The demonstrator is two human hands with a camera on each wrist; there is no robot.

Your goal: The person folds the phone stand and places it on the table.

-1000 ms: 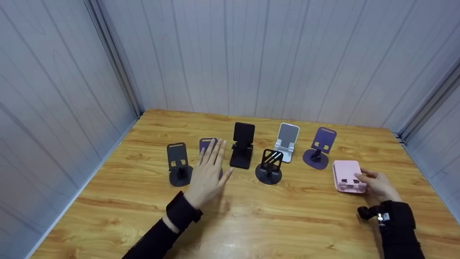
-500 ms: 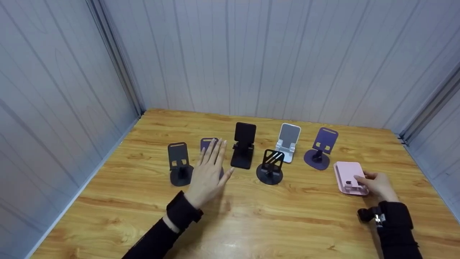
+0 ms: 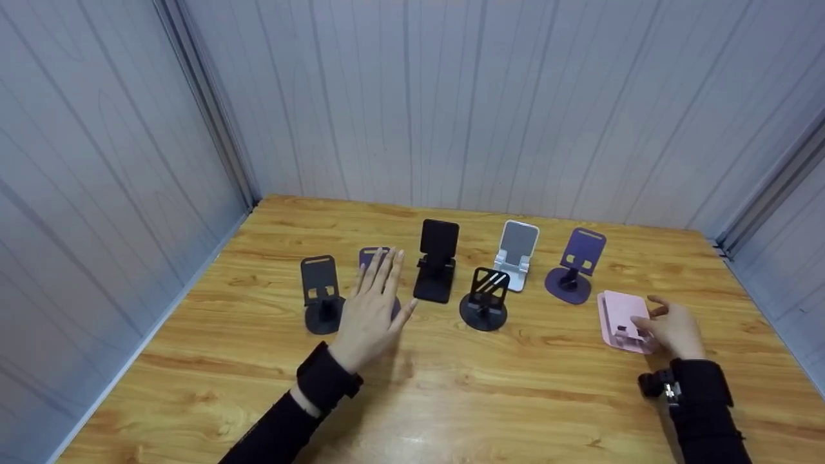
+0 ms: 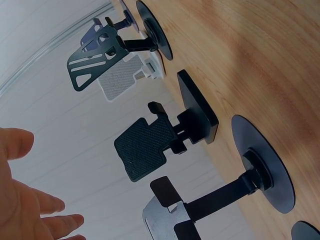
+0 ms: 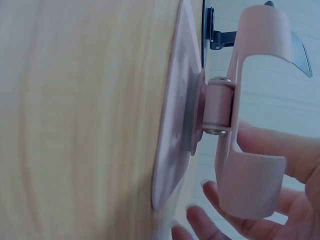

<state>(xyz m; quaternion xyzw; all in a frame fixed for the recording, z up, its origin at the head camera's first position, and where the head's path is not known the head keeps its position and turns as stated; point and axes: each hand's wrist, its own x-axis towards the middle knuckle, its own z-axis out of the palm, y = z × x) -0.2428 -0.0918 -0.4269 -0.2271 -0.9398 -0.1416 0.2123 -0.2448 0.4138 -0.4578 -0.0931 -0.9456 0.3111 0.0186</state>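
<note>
Seven stands (image 3: 437, 258) sit on the table (image 3: 490, 386), wall (image 3: 438, 109) behind.

From afar I see the left hand (image 4: 25, 200) at lower left; on the wood-grain tabletop (image 4: 280, 100), a black rectangular-based stand (image 4: 192, 125) mid-frame, a dark round-based stand (image 4: 220, 201) below, a white stand (image 4: 122, 77) above.

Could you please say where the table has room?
The wood-grain table is bare between the black sleeves, and between the black slatted stand and pink flat-based stand. It is crowded around the left hand and the purple stand it partly hides.
</note>
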